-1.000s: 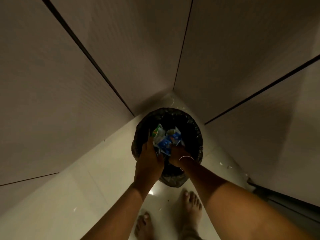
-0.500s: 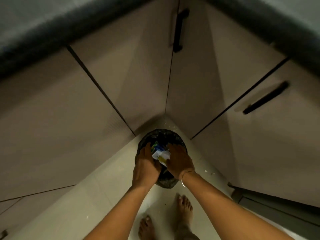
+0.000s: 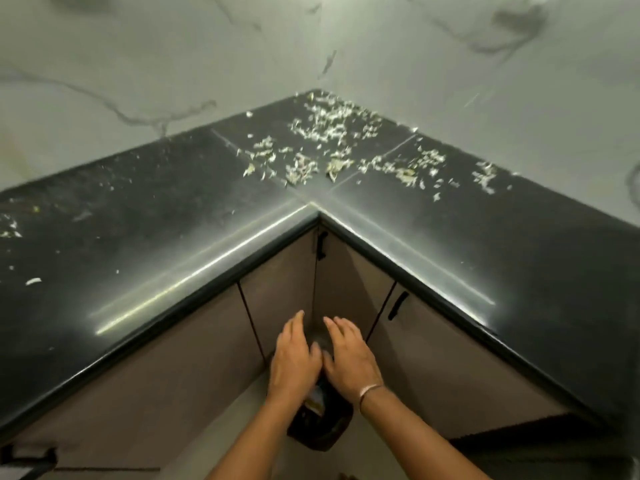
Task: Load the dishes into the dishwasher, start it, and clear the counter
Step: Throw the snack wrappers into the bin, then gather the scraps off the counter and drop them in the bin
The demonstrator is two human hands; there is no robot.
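A black L-shaped counter point(image 3: 145, 258) fills the view, its inner corner pointing at me. Pale vegetable scraps point(image 3: 325, 140) lie scattered across its far corner by the marble wall. Below the counter edge, my left hand point(image 3: 292, 358) and my right hand point(image 3: 349, 358) hover side by side with fingers spread and nothing in them. Under them on the floor stands a dark bin point(image 3: 320, 424) lined with a black bag; a bit of wrapper point(image 3: 315, 403) shows inside it. A metal bangle sits on my right wrist.
Beige cabinet doors point(image 3: 277, 306) with black handles point(image 3: 397, 304) meet in the corner under the counter. A few loose scraps point(image 3: 33, 281) lie on the counter's left arm. The pale floor shows around the bin. A dark edge sits at lower right.
My hands let go of the blue and white wrappers into the bin and rose, now empty. My view swung up from the bin to the counter top.
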